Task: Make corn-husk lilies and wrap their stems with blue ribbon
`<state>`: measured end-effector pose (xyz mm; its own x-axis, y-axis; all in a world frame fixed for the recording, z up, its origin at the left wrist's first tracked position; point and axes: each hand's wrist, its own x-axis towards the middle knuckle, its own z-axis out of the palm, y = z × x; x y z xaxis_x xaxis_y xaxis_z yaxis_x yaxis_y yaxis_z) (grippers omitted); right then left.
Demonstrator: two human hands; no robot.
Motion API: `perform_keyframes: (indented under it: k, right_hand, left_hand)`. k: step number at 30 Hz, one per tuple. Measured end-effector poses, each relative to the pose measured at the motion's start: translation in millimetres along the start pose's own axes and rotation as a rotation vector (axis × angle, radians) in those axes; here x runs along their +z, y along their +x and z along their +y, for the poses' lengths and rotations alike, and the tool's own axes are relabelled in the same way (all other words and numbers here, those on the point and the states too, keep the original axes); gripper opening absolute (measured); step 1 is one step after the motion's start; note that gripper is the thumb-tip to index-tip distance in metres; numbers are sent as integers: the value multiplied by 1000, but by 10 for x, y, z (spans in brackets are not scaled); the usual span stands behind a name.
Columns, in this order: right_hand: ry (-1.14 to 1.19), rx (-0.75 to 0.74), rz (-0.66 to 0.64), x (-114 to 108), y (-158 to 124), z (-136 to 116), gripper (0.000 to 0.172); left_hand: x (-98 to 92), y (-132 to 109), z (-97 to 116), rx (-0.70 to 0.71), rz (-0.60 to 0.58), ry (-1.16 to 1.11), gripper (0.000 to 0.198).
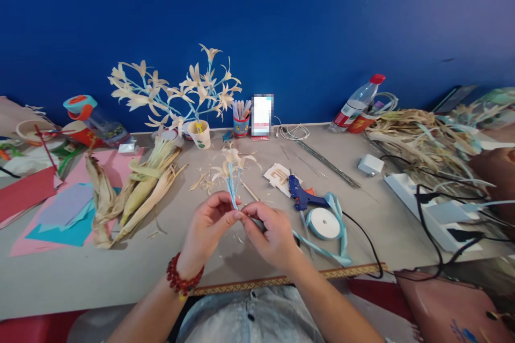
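Observation:
My left hand pinches the lower stems of a small bunch of pale husk flowers, whose stems are wrapped in light blue. The bunch stands upright above my fingers. My right hand is closed at the base of the same stems, its fingertips meeting those of my left hand; the exact thing between its fingers is hidden. A red bead bracelet is on my left wrist. To the right of my hands lies a roll of light blue ribbon, its loose end trailing near my right wrist.
A blue glue gun lies beside the roll. Corn husks and coloured paper are at left. Behind, a paper cup holds flower branches. Thin wires, a power strip and a bottle are at right.

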<state>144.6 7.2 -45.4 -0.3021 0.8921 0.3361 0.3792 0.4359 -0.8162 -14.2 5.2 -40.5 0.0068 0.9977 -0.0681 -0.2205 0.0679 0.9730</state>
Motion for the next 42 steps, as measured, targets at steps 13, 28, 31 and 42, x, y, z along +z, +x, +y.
perform_keyframes:
  k: [13,28,31,42]
  right_hand:
    - [-289,-156,36,-109,-19,-73,9]
    - [330,246,-150,-241,91,31,20]
    - [571,312,-218,-188,86,98,22]
    - [865,466,-241,1,63,88,28]
  left_hand:
    - [-46,-32,85,172,-5,367,9]
    - [-72,-19,123,-57,-219,48,12]
    - [-87,-10,116,-119,-264,-25,13]
    - [-129,28,69,-194,-299,-259,14]
